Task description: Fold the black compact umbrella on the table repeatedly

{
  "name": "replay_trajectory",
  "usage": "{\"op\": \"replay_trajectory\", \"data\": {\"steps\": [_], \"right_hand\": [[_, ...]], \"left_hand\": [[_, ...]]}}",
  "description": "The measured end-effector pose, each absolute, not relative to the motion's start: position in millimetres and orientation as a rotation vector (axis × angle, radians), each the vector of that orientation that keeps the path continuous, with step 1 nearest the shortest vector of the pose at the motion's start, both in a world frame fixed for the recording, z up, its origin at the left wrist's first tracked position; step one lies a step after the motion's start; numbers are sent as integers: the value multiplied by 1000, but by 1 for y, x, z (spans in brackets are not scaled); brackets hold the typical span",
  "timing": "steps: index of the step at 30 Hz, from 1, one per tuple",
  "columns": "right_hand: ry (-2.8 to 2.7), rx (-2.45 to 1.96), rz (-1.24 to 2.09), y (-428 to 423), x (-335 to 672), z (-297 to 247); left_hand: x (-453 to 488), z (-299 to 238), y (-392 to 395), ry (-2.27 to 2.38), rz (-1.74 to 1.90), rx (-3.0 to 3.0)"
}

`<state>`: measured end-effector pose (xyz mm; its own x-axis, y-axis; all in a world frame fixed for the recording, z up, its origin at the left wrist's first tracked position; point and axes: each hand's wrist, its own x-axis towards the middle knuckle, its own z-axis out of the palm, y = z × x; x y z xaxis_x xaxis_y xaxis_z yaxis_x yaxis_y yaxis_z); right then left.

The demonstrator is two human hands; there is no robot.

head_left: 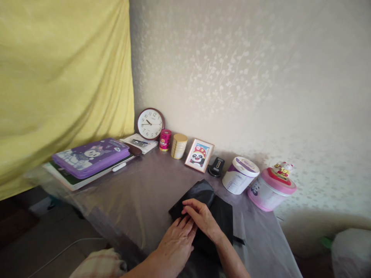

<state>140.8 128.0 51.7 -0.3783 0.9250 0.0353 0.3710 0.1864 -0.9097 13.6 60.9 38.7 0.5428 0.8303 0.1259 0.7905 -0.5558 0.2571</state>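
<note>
Pressing on a folded black plastic sheet (203,193), the left hand (175,241) lies flat with its fingers (184,226) slightly spread, holding nothing between them, while the right hand (201,218) rests just beside it, fingers (191,204) close together along the crease (whether they pinch the sheet, I cannot tell). The sheet lies near the table's front edge: its upper part is doubled over in a bunched fold, its right part is flat, with a narrow black strip (239,240) poking out. Beyond, on the clear-covered table (139,200), stand a white tub (240,175), a pink tub (271,191), and a framed panda picture (199,155)
</note>
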Motion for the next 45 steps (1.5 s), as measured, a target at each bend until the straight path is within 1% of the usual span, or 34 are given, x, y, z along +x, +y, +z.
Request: {"op": "replay_trajectory", "data": {"steps": [2, 5, 7, 11, 15, 25, 30, 35, 39, 42, 43, 45], "right_hand": [[-1930, -1189, 971, 122, 149, 50], [-2069, -1143, 576, 120, 168, 44], [-2143, -1110, 391, 125, 179, 37], [-2239, -1058, 192, 143, 191, 27], [-2275, -1055, 124, 163, 195, 23], [-2278, -1321, 54, 213, 202, 21], [-2296, -1359, 73, 207, 191, 24], [-2467, -1212, 261, 179, 165, 32], [-2604, -1020, 540, 155, 144, 49], [-2599, -928, 772, 140, 138, 62], [-2565, -935, 813, 138, 139, 64], [-2491, -978, 758, 139, 144, 62]], "left_hand": [[15, 36, 60, 1390, 353, 2592], [17, 29, 61, 1382, 369, 2590], [17, 23, 63, 1386, 380, 2603], [18, 13, 65, 1378, 408, 2648], [17, 11, 65, 1361, 392, 2644], [14, 24, 66, 1309, 352, 2554], [15, 23, 65, 1316, 317, 2553], [15, 22, 64, 1325, 344, 2567], [17, 25, 64, 1337, 371, 2557], [18, 27, 65, 1331, 388, 2567], [18, 27, 65, 1327, 393, 2568], [17, 26, 64, 1319, 415, 2560]]}}
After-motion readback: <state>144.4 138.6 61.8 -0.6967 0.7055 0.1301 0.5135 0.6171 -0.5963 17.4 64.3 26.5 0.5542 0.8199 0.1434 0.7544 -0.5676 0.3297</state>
